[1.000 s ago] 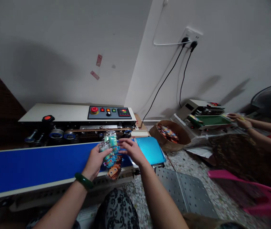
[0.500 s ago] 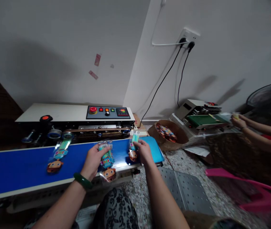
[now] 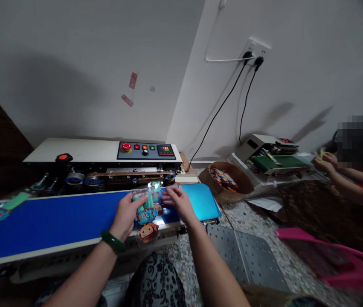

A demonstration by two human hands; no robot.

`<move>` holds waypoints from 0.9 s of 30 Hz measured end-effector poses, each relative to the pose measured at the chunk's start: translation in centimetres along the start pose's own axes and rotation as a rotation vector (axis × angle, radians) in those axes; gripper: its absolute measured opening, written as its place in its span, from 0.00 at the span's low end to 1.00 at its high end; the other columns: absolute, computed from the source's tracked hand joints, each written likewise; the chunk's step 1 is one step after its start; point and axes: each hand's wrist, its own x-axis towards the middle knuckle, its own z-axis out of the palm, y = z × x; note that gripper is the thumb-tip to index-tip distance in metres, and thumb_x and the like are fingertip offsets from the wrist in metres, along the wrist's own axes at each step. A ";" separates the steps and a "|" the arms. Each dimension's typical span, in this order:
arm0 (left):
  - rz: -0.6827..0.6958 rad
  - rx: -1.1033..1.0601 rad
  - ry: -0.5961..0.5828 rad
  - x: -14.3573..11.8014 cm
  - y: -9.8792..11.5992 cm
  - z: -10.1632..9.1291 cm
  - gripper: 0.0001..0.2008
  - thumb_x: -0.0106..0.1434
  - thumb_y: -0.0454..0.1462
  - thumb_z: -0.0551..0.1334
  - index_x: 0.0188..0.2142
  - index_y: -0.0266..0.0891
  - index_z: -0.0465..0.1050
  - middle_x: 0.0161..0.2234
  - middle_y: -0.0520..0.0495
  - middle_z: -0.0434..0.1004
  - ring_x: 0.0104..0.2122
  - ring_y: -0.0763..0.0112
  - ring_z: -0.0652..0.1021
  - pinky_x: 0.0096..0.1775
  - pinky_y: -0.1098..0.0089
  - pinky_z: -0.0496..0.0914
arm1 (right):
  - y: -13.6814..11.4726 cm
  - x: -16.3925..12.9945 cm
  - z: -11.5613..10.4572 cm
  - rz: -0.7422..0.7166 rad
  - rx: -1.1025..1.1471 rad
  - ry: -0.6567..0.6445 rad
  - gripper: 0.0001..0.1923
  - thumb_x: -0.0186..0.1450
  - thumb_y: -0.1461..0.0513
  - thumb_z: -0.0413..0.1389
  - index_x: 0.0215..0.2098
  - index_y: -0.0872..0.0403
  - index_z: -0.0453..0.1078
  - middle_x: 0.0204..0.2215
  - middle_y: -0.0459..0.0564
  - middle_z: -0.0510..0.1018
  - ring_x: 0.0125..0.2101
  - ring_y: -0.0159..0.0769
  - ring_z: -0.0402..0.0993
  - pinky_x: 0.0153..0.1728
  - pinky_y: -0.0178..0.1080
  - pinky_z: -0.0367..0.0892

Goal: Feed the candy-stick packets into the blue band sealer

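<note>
My left hand (image 3: pixel 126 215) is closed round a bunch of clear plastic packets (image 3: pixel 147 215), holding them over the near edge of the blue conveyor belt (image 3: pixel 82 217). Green strips, blue lettering and a brown cartoon face show through the plastic. Just behind the bunch, another packet (image 3: pixel 156 192) lies on the belt near the sealing machine's (image 3: pixel 104 151) drive band, partly hidden. My right hand (image 3: pixel 177 201) is beside that packet with its fingers stretched and apart, gripping nothing. At the far left of the belt lies one more packet (image 3: pixel 4 209), blurred.
Right of the belt stands a brown container (image 3: pixel 205 181) full of packets. Beyond it are a second sealing machine with a green belt (image 3: pixel 272 164) and another person's hands (image 3: pixel 325 162). A pink plastic stool (image 3: pixel 328 251) and a grey perforated panel (image 3: pixel 248 251) are at lower right.
The packet that was in my right hand is now on the belt farther left, and that hand has opened. The other belt packet has travelled to the far left.
</note>
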 end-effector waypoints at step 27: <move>-0.057 0.041 -0.079 -0.6 1.0 0.6 0.16 0.46 0.43 0.65 0.29 0.30 0.75 0.31 0.39 0.78 0.34 0.64 0.76 0.38 0.68 0.68 | -0.3 2.4 -2.7 -0.016 -0.005 0.267 0.13 0.46 0.57 0.61 0.25 0.57 0.68 0.20 0.46 0.72 0.20 0.29 0.67 0.20 0.30 0.61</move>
